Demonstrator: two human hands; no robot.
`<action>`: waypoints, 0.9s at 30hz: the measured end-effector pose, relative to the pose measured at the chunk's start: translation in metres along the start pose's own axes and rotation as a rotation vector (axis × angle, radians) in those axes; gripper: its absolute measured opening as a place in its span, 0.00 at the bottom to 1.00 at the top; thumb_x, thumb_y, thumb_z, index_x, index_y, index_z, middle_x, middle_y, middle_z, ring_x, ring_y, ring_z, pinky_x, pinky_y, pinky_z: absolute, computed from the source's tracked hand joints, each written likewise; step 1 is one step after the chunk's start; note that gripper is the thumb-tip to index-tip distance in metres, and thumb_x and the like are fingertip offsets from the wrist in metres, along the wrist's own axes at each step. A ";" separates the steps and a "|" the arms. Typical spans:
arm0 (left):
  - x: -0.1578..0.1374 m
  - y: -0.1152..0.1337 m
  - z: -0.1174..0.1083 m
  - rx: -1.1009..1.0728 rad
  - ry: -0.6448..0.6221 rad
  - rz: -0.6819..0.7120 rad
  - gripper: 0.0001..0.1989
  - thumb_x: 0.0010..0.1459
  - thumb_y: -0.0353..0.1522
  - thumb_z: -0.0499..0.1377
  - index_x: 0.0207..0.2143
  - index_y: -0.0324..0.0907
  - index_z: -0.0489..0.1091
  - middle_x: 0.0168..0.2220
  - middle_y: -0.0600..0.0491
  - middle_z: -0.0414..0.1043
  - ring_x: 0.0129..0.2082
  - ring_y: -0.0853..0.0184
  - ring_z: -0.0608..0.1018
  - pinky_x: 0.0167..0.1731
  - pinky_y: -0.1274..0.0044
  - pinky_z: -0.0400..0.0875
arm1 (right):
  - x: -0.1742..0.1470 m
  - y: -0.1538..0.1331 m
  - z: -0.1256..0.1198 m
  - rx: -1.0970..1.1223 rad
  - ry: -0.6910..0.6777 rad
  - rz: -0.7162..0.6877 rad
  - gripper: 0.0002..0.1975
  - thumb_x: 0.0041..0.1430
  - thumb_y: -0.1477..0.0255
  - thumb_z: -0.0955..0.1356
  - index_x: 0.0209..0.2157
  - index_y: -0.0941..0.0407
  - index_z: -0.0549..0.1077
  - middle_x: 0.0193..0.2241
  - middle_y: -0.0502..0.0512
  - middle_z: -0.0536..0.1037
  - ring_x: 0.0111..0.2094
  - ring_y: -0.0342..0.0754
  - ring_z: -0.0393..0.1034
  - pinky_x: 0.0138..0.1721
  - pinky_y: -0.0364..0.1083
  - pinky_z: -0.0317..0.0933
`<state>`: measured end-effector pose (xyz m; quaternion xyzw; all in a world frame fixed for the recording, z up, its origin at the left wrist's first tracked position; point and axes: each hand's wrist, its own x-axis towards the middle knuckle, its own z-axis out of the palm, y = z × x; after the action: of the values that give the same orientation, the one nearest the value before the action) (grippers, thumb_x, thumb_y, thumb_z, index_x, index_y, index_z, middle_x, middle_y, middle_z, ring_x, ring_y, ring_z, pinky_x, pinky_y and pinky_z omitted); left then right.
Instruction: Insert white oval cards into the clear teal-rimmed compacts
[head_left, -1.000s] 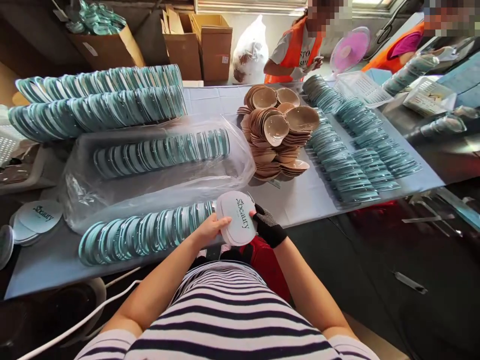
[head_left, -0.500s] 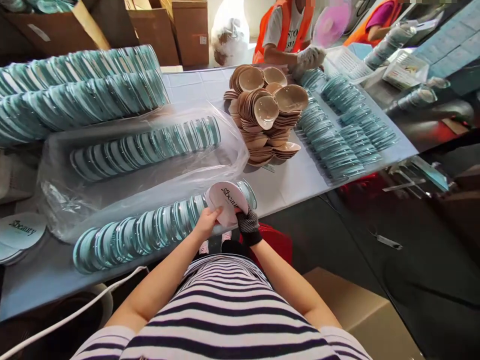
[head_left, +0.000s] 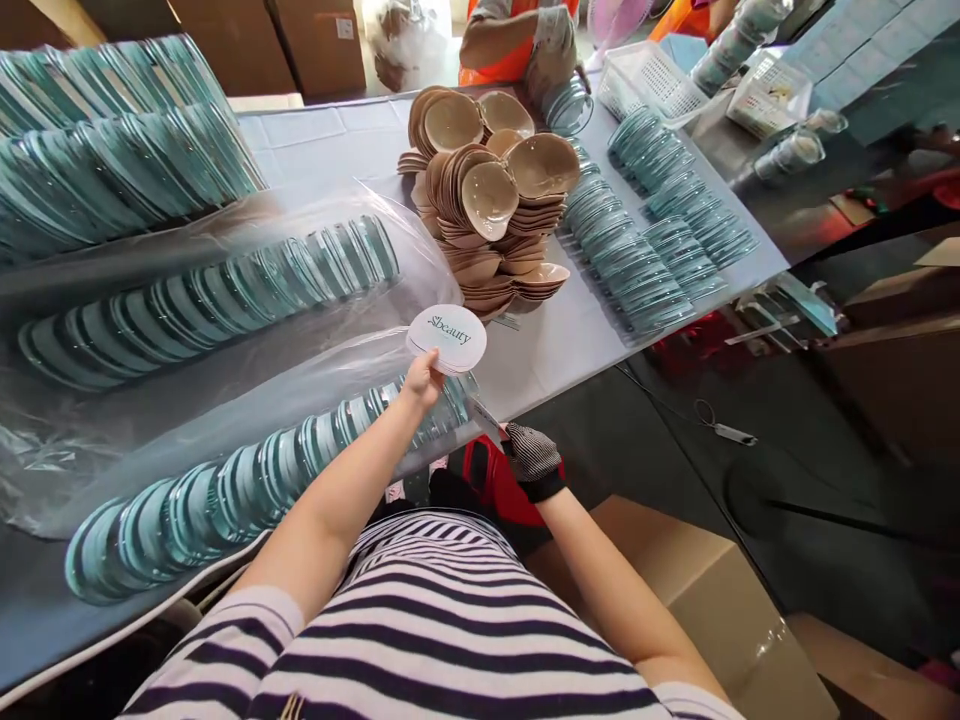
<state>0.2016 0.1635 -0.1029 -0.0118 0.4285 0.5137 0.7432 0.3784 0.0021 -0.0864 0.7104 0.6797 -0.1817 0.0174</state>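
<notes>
My left hand [head_left: 424,378] holds a round white case [head_left: 447,338] printed "Sbeauty", lifted over the near table edge. My right hand [head_left: 529,455], in a dark dotted glove, is off the table's front edge and pinches a small strip or tool [head_left: 486,419]. Below the case lies a long row of teal round cases [head_left: 225,480] along the table's near edge. A clear plastic bag [head_left: 225,260] with another teal row lies behind it. A heap of beige cups [head_left: 491,200] stands just beyond.
More teal rows [head_left: 652,230] lie to the right and stacked at far left [head_left: 112,150]. A person in an orange vest [head_left: 517,40] works at the far side. White baskets [head_left: 649,80] stand at back right. A cardboard box [head_left: 705,620] sits on the floor by my right.
My left hand has lifted the white case up and away alone. My right hand has let go of it and dropped back below the table edge. The camera has tilted left.
</notes>
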 end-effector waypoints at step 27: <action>-0.001 -0.001 -0.007 0.026 -0.001 -0.002 0.14 0.62 0.24 0.57 0.50 0.37 0.73 0.44 0.47 0.80 0.47 0.65 0.80 0.57 0.72 0.69 | 0.070 -0.028 0.026 0.027 -0.223 0.093 0.16 0.68 0.66 0.58 0.49 0.54 0.72 0.43 0.58 0.79 0.42 0.49 0.75 0.38 0.42 0.61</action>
<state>0.1984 0.1591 -0.1071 -0.0021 0.4347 0.5072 0.7442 0.3456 0.0639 -0.1239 0.7168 0.6372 -0.2678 0.0917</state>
